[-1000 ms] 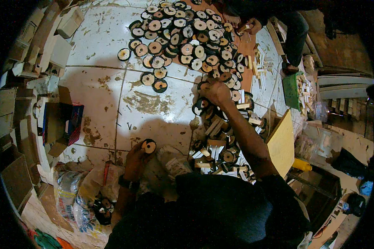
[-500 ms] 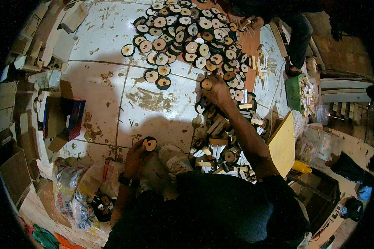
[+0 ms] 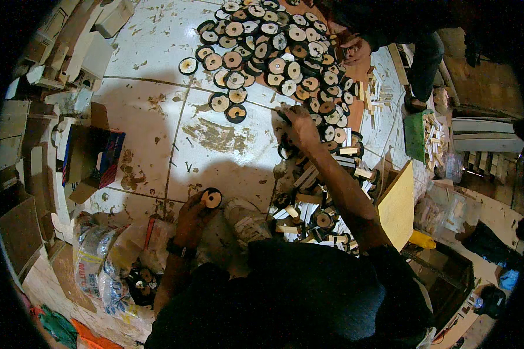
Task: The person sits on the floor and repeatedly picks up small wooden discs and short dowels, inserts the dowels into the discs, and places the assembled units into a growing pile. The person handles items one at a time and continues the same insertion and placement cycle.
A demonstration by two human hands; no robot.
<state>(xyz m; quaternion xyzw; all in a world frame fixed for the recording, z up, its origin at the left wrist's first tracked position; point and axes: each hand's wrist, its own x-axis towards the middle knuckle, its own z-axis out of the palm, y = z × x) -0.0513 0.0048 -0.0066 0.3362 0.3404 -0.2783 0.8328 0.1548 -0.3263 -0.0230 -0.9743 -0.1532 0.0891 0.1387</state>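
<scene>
My left hand (image 3: 193, 216), with a dark band at its wrist, is closed on a round wooden wheel (image 3: 213, 199) with a black rim and a small centre hole. It holds the wheel above the tiles beside my shoe (image 3: 245, 221). My right hand (image 3: 301, 129) reaches forward to the near edge of a big pile of similar wheels (image 3: 276, 67). Its fingers are closed around another dark-rimmed wheel (image 3: 283, 115), seen nearly edge-on and partly hidden. Under my right forearm lie wooden pieces (image 3: 308, 212) with wheels among them.
Another person's hand (image 3: 355, 51) rests by the pile's far right. A green crate (image 3: 414, 136) of wood sticks stands at right, near a yellow board (image 3: 397, 198). An open cardboard box (image 3: 93, 157) and plastic sacks (image 3: 96, 256) are at left. Several nails (image 3: 188, 167) lie on the tiles.
My right hand has turned, so its wheel's pale face no longer shows. My left hand keeps its wheel nearly in place. The other person's hand has moved nearer the pile. The view has shifted slightly.
</scene>
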